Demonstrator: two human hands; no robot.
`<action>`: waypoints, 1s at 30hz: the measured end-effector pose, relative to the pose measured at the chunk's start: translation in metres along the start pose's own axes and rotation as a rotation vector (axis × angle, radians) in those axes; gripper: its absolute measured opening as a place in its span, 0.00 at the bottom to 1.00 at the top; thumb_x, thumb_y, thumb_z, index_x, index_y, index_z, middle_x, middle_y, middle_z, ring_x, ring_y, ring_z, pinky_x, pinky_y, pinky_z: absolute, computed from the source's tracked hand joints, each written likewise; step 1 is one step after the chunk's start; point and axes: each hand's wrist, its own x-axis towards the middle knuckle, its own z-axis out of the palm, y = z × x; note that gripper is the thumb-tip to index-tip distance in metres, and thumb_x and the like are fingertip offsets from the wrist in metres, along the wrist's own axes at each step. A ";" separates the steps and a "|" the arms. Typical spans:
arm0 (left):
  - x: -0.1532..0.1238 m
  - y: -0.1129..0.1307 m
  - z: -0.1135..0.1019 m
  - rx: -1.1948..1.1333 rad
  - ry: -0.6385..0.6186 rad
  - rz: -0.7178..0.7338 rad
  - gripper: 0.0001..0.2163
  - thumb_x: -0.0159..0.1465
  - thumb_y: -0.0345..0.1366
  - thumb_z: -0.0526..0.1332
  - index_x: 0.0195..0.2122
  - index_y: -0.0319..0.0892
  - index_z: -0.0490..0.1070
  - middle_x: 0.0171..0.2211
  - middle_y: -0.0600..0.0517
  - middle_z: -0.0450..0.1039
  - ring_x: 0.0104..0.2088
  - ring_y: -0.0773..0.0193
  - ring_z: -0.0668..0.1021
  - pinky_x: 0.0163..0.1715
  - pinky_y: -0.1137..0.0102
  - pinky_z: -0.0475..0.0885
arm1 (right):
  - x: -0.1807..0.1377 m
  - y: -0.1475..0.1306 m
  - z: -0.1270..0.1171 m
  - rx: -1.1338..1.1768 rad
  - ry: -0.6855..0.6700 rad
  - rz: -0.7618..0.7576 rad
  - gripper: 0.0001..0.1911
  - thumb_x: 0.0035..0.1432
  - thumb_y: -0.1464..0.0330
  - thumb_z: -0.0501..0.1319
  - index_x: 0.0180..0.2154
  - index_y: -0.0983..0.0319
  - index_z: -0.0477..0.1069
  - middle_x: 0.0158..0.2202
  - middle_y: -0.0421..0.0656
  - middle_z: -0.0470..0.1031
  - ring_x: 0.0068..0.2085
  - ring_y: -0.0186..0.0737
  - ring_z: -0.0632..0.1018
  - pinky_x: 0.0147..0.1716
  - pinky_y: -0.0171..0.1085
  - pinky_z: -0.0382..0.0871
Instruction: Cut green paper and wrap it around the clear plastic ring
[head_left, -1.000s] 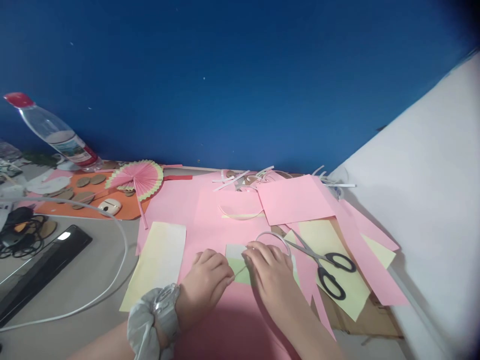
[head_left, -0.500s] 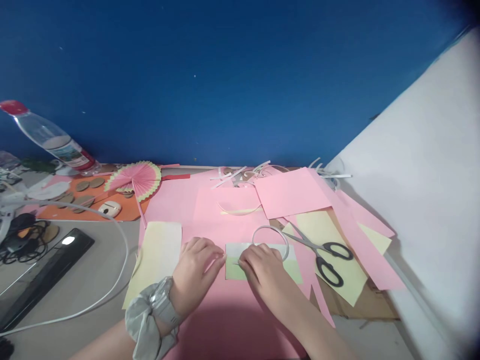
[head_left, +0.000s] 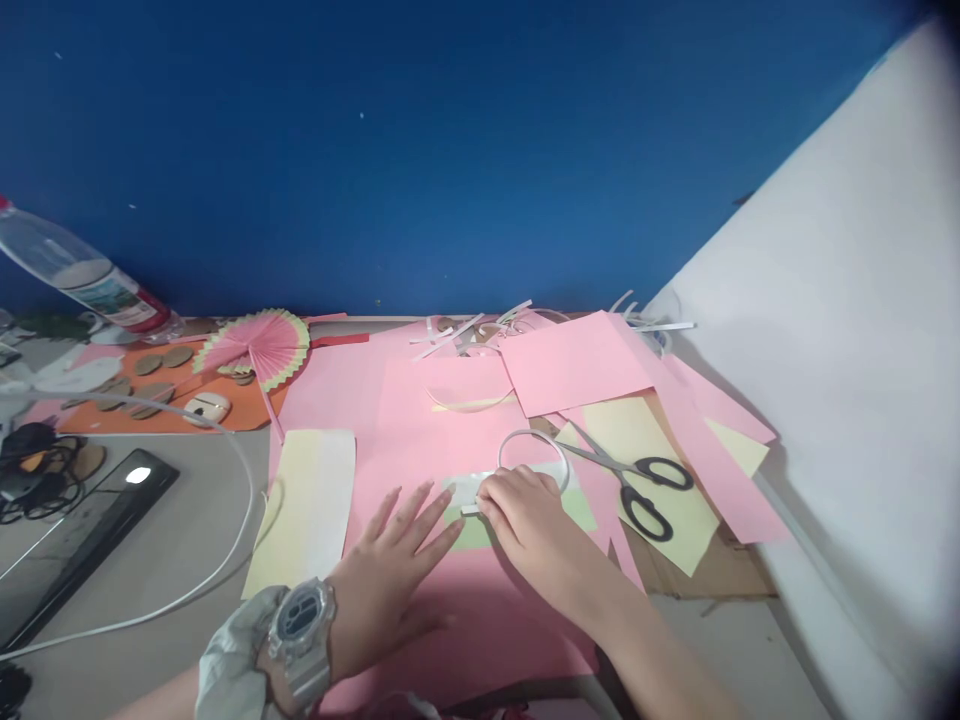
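My right hand (head_left: 525,512) is closed in a pinch on a narrow white paper strip (head_left: 470,511). One end of the strip sticks out to the left of the fingertips, and a loop of it curves up behind the hand. Beneath lies a small green and white card (head_left: 581,508), partly covered by both hands. My left hand (head_left: 405,560) has its fingers spread, palm down, the fingertips at the card's left edge; it holds nothing. A large pink sheet (head_left: 465,620) spreads under everything.
Black-handled scissors (head_left: 637,475) rest on yellow paper at right. A pale yellow sheet (head_left: 311,500) lies left. Behind are a pink folded paper fan (head_left: 259,350), an orange sheet (head_left: 255,412), loose white strips (head_left: 450,337) and a tilted bottle (head_left: 97,285). A white cable (head_left: 202,600) curves at left.
My left hand has gone from a pinch near the card to spread fingers, drawn slightly down. The strip's end now shows more plainly at my right fingertips. The view has shifted a little.
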 end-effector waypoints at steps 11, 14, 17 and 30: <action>-0.004 0.016 0.010 -0.038 0.053 -0.033 0.40 0.57 0.63 0.47 0.65 0.46 0.42 0.66 0.41 0.44 0.63 0.41 0.52 0.59 0.49 0.45 | 0.002 -0.003 0.020 -0.001 -0.015 -0.005 0.08 0.62 0.73 0.51 0.30 0.60 0.63 0.30 0.37 0.68 0.36 0.35 0.66 0.39 0.38 0.55; -0.005 0.012 0.009 -0.064 0.041 -0.012 0.39 0.58 0.62 0.47 0.65 0.44 0.42 0.66 0.40 0.43 0.63 0.42 0.51 0.59 0.49 0.46 | 0.003 -0.004 0.026 -0.033 0.004 -0.002 0.09 0.61 0.73 0.52 0.29 0.60 0.64 0.30 0.38 0.69 0.36 0.36 0.66 0.38 0.38 0.53; -0.007 0.008 0.010 -0.088 0.010 0.016 0.38 0.60 0.60 0.47 0.65 0.40 0.45 0.65 0.39 0.44 0.64 0.45 0.49 0.60 0.52 0.47 | 0.004 -0.006 0.028 -0.055 0.015 0.019 0.09 0.61 0.73 0.52 0.28 0.60 0.64 0.30 0.39 0.68 0.36 0.37 0.65 0.37 0.39 0.53; -0.005 -0.003 0.009 -0.100 -0.020 0.093 0.38 0.61 0.60 0.44 0.64 0.38 0.47 0.64 0.45 0.50 0.65 0.51 0.47 0.62 0.57 0.41 | 0.005 -0.004 0.032 -0.045 -0.027 0.056 0.08 0.62 0.71 0.52 0.29 0.60 0.64 0.30 0.40 0.68 0.35 0.39 0.64 0.35 0.40 0.51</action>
